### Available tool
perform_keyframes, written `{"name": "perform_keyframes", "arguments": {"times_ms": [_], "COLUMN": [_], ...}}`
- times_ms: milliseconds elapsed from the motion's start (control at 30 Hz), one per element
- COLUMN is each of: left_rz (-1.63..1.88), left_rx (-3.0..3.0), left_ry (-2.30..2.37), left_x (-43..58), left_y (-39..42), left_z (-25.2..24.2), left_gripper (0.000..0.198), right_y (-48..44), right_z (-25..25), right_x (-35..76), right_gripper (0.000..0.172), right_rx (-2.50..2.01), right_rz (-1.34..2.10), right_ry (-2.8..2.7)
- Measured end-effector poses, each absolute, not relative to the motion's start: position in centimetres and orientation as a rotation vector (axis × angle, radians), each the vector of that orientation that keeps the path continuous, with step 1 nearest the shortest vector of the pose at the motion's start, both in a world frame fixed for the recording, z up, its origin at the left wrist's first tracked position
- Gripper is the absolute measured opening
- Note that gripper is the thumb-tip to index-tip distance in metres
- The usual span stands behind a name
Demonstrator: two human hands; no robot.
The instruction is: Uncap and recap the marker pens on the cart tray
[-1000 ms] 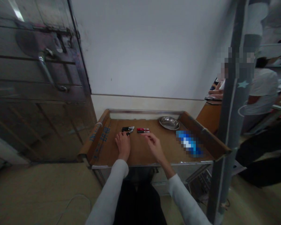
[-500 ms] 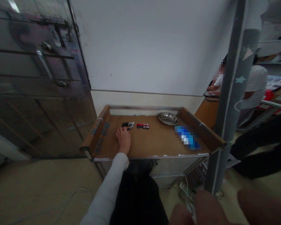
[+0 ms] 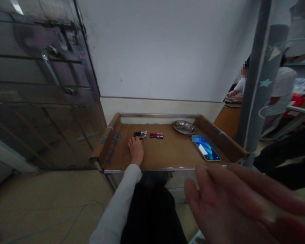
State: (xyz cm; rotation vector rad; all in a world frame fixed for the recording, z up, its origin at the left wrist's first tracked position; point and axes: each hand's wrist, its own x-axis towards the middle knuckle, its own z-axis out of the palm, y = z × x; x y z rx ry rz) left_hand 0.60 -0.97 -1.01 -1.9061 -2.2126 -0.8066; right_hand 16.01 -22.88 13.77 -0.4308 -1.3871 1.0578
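My left hand (image 3: 136, 148) rests low over the left part of the cardboard-lined cart top (image 3: 167, 154), its fingers bent. The silver end of a dark marker (image 3: 143, 137) pokes out at the fingertips; the grip itself is mostly hidden. Just beyond lie black markers (image 3: 140, 133) side by side. Right of them, a red marker (image 3: 156, 134) lies beside a black marker (image 3: 157, 137). Large and blurred in the foreground, my right hand (image 3: 234, 203) is raised close to the camera with fingers apart and nothing in them.
A round metal dish (image 3: 184, 127) stands at the back right, with a lit phone (image 3: 207, 150) in front of it. Raised cardboard sides (image 3: 220, 135) border the cart. A grey post (image 3: 255, 84) rises at the right, and people (image 3: 282, 84) are behind it.
My right hand has risen from the bottom edge into fuller view. My left hand stays at the same spot by the markers. The view has shifted slightly.
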Motion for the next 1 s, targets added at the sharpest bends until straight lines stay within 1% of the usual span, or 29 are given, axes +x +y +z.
{"name": "perform_keyframes", "arguments": {"times_ms": [67,133,200,267,333,367,500,567,667,800,900,1000], "left_rz": [-0.869,-1.011,-1.242,-1.468,-1.553,-1.539,-1.45,-1.536,-1.66,-1.582,-1.575,-1.693], "left_rx": [-1.885,-1.889,-2.003,-2.211,-2.435,-2.533,-2.739,-2.683,-2.606,-2.698,-2.733,-2.619], "left_ry": [-2.236,-2.234,-2.117,-1.86,-1.585,-1.488,-1.347,-1.389,-1.394,-1.292,-1.272,-1.334], "left_x": [0.5,0.4,0.4,0.4,0.5,0.7,1.5,1.8,2.0,2.0,1.9,1.8], "left_y": [-0.8,-0.5,-0.2,-0.1,-0.2,-0.3,-0.6,-0.6,-0.3,0.1,0.1,-0.1], "left_z": [-1.2,-1.4,-1.3,-1.1,-0.7,-0.5,0.1,0.2,0.1,-0.4,-0.6,-0.4], "left_gripper": [0.024,0.023,0.021,0.02,0.021,0.021,0.022,0.024,0.027,0.031,0.035,0.035], "right_y": [-20.1,-16.2,-11.7,-7.3,-3.6,-2.1,1.1,1.5,1.6,1.5,1.4,1.3], "right_z": [12.5,10.4,7.6,4.7,2.1,1.1,-0.9,-1.1,-1.2,-1.5,-1.7,-1.9], "right_x": [15.6,16.0,16.7,17.1,17.1,16.9,16.2,16.1,16.0,15.8,16.0,16.6], "right_gripper": [0.025,0.019,0.02,0.028,0.035,0.037,0.033,0.028,0.025,0.02,0.02,0.023], "right_rx": [-0.413,-0.557,-0.846,-1.025,-1.089,-1.095,-0.97,-0.88,-0.824,-0.839,-0.825,-0.817], "right_rz": [0.986,0.844,0.724,0.649,0.749,0.866,1.351,1.417,1.439,1.476,1.481,1.496], "right_ry": [-1.321,-1.311,-1.367,-1.316,-1.201,-1.167,-1.069,-1.003,-0.956,-0.923,-0.91,-0.935]}}
